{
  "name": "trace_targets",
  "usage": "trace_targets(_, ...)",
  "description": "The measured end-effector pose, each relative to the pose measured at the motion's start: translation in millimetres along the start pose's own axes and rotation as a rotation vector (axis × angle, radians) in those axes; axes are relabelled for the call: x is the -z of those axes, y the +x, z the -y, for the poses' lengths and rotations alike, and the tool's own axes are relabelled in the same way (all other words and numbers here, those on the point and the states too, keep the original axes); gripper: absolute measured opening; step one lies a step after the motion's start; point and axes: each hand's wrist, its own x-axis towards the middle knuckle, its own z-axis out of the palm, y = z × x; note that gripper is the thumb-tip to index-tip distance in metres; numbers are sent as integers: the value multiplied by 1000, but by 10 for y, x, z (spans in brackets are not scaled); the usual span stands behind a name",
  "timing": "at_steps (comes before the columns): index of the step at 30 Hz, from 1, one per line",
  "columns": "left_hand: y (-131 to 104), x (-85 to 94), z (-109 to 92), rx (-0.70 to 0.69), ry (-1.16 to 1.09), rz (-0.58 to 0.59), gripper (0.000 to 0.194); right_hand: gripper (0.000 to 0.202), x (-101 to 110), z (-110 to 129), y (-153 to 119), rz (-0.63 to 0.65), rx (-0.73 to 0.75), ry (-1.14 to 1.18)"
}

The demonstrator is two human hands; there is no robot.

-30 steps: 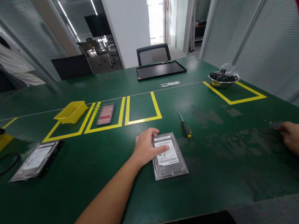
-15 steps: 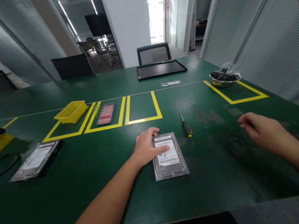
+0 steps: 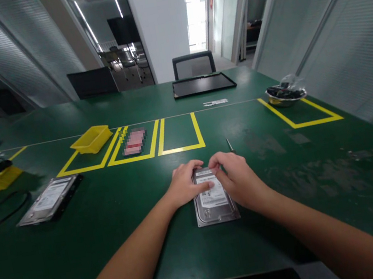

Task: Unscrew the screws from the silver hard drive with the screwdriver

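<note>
A silver hard drive (image 3: 216, 208) with a white label lies flat on the green table before me. My left hand (image 3: 188, 185) holds it from the left, thumb across the label and fingers around the far left corner. Over its far right corner is my right hand (image 3: 238, 176), thumb and fingertips pinched together. Whether a small thing sits in that pinch I cannot make out. Beyond the right hand shows the shaft of a screwdriver (image 3: 230, 145); the handle is hidden behind the hand.
A second hard drive (image 3: 51, 199) and a black cable (image 3: 21, 207) lie at left. Farther back are a yellow tray (image 3: 92, 140), a blurred-out pink item (image 3: 134, 142), yellow tape outlines (image 3: 181, 149), a metal bowl (image 3: 287, 100) of dark items and a black flat panel (image 3: 204, 85).
My right hand has swung left from the table's right side to the drive's far right corner, now covering the screwdriver handle. My left hand has stayed on the drive.
</note>
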Motion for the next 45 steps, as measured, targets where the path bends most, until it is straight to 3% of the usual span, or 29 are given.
trace_targets(5, 9, 19, 10, 6, -40, 7, 62, 10, -221, -205, 34, -107, -122, 196)
trace_targets(12, 4, 13, 30, 1, -36, 4, 60, 9, -352, -346, -49, -128, -134, 292)
trace_targets(25, 5, 3, 33, 1, -16, 10, 57, 7, -430, -281, -176, -206, -184, 365)
trace_targets(45, -9, 30, 22, 2, -72, 6, 60, 7, -520, -229, -224, -228, -233, 493)
